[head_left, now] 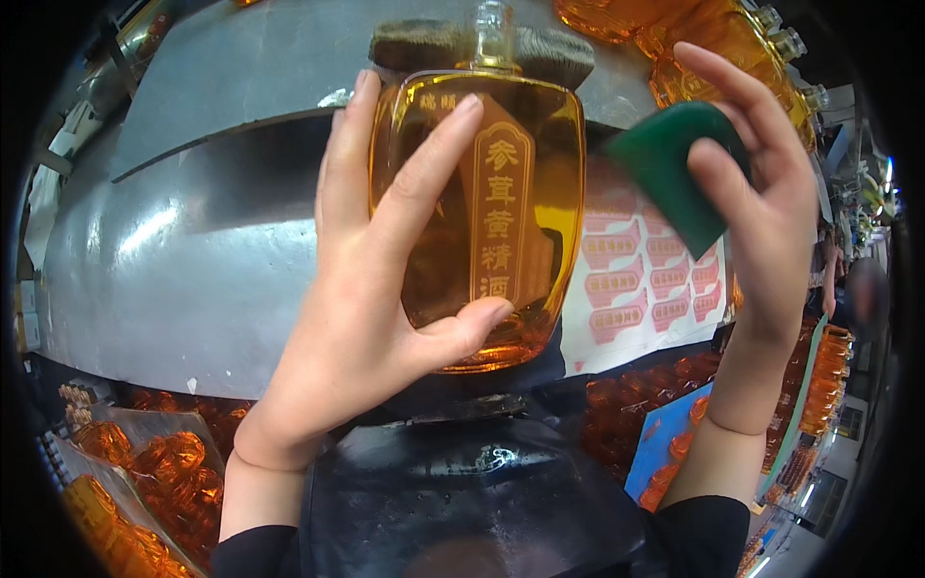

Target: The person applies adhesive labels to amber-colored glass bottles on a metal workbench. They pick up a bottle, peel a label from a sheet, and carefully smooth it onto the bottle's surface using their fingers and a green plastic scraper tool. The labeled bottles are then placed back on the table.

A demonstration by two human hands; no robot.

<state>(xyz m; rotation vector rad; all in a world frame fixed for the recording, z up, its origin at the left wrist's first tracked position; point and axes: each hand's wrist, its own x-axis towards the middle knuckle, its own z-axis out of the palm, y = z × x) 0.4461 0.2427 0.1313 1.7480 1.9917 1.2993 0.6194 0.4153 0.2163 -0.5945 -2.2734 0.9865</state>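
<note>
the left hand [371, 308] is clamped on a flat, square-shouldered amber glass bottle [482, 212] with a clear stubby neck, fingers spread up its front face and the thumb hooked under its lower edge, so the bottle stands upright and lifted close to the camera, its raised gold label panel facing the person; held that way the front face is open to view and to the right side. the bottle sits in the middle of the scene, resting against the palm on its left half, its right half free of the hand. the right hand [761, 202] is closed on a dark green, wedge-shaped flexible pad [679, 169], pinched between thumb and fingers, its broad end pointing left toward the bottle's upper right shoulder, just beside it but apart. behind the bottle a sheet of pink-red stickers on white backing [641, 279] lies on a grey metal worktop [193, 250], near at hand to the right. more amber bottles [145, 472] crowd the lower left in trays, and others [713, 39] lie at the far right. a dark glossy apron [462, 501] covers the near middle.
</note>
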